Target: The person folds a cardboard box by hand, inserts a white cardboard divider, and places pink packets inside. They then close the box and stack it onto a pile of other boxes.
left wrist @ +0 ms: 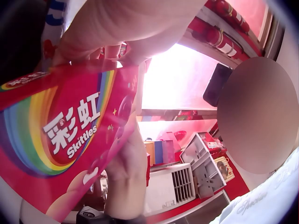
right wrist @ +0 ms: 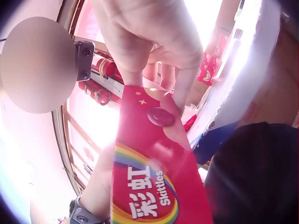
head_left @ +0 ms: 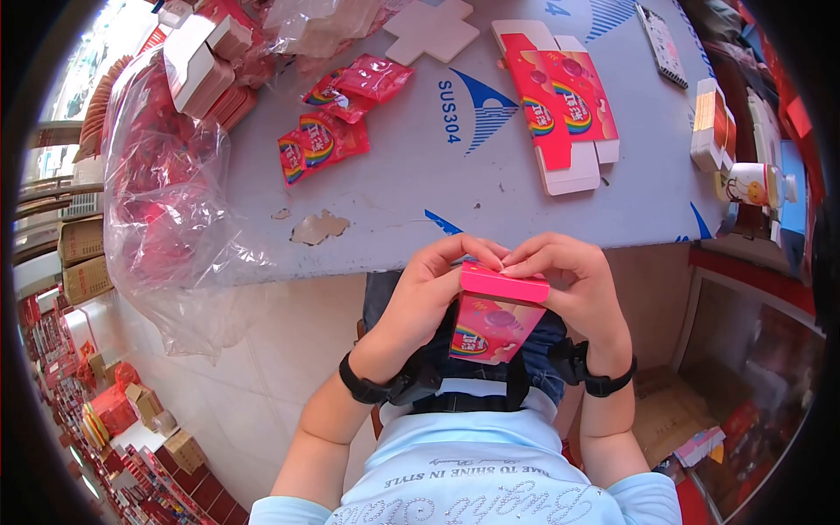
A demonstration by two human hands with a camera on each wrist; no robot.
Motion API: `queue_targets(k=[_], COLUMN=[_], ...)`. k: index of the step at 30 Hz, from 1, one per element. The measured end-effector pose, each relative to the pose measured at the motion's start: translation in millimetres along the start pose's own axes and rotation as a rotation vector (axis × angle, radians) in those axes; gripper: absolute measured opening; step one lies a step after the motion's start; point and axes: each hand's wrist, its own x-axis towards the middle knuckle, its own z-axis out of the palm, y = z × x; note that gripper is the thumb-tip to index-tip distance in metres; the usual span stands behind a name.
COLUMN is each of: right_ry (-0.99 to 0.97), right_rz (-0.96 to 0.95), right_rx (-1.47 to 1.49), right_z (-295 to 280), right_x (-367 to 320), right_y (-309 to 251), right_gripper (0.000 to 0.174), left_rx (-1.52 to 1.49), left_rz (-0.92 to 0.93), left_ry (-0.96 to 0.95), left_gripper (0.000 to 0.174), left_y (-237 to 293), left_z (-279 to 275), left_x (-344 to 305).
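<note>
A red Skittles box (head_left: 497,325) with a rainbow print is held over the lap, just off the near table edge. My left hand (head_left: 422,296) grips the box at its left upper corner. On the opposite corner, my right hand (head_left: 584,287) holds it with the thumb in front. The fingertips of both hands meet behind the pink end of the box. In the left wrist view the printed face of the Skittles box (left wrist: 70,126) fills the left side. A narrower side of the Skittles box (right wrist: 149,154) shows below the fingers in the right wrist view.
Flattened Skittles cartons (head_left: 569,105) lie on the grey table (head_left: 394,201). Several red candy packets (head_left: 324,144) are left of them, beside a clear plastic bag (head_left: 162,201). A white cross-shaped card (head_left: 431,31) lies at the back. A bottle (head_left: 754,185) stands at the right.
</note>
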Motion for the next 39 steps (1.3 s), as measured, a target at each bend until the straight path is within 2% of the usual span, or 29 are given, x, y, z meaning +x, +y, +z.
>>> queue_targets(k=[3,8,10,14,16,17,19,24,26,28,29,31,35,37,39], right_ry=[-0.049,-0.184,-0.256,-0.254,-0.195,-0.193,-0.149,-0.057,-0.026,0.063,0.063,0.084,0.097,0.083,0.092], right_rz=[-0.028,-0.066,-0.014,-0.021,-0.041,-0.043,-0.017,-0.009,-0.018,-0.019,-0.019,-0.049,-0.082,0.080,0.124], right_rx=[-0.022,-0.041,0.119,0.135,0.083,0.082,0.121,0.189,0.186,0.048,0.048,-0.152,-0.176,-0.082,0.014], right_z=[-6,-18,-20,-21,-25,-25,-25,-17,-11,-4,-5,-4,-3,-5,-3], right_x=[0,0,-1,-3,-4,-4,-5,-6,-6,-7,-7,-7,-7,-8,-7], right_y=[2,2,2,7,10,9,9,-3,-6,-9,-10,-12,-14,-17,-19], right_gripper=[0.020,0.029,0.034,0.036,0.036,0.036,0.036,0.031,0.029,0.027,0.027,0.024,0.022,0.020,0.021], left_rx=[-0.032,-0.078,-0.113,-0.225,0.027,0.029,0.304,0.331,0.504,0.524,0.545,0.530,0.523,0.544,0.566], left_rz=[-0.011,-0.067,-0.057,-0.003,0.100,0.101,0.099,0.129,0.164,0.175,0.188,0.158,0.158,0.144,0.132], left_ry=[-0.042,-0.063,-0.117,-0.196,-0.191,-0.193,-0.124,-0.074,-0.083,-0.085,-0.083,-0.078,-0.085,-0.093,-0.098], left_gripper=[0.009,0.013,0.017,0.022,0.033,0.033,0.045,0.042,0.038,0.038,0.037,0.038,0.041,0.042,0.043], left_y=[2,3,2,0,-2,-3,-4,1,4,4,5,9,8,9,10], left_z=[-3,-6,-10,-9,-8,-6,-4,3,5,9,10,13,13,12,12], left_x=[1,-1,0,-2,-5,-6,-7,-8,-7,-8,-8,-10,-11,-11,-12])
